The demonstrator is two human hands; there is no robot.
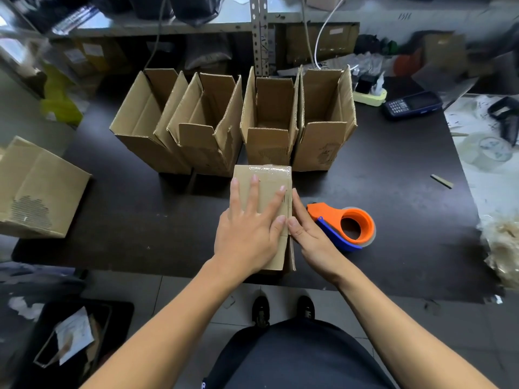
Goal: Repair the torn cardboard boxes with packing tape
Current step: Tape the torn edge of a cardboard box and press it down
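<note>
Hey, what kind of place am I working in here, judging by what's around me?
Most likely a packing or shipping stockroom. A row of open cardboard boxes stands on the dark worktable, an orange tape dispenser lies beside the box under your hands, and metal shelving behind holds more cartons.

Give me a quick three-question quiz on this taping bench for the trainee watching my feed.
1. True or false: the right hand is gripping the tape dispenser.
2. How many open boxes stand in the row behind the box being worked on?
3. Multiple choice: the left hand is (a) lying flat on top of the box, (b) lifting a flap, (c) holding the dispenser.

Key
1. False: the dispenser lies on the table beside that hand, untouched; the fingers rest along the box's right edge.
2. Four.
3. (a); clear tape already shows across the box's far end.
</note>
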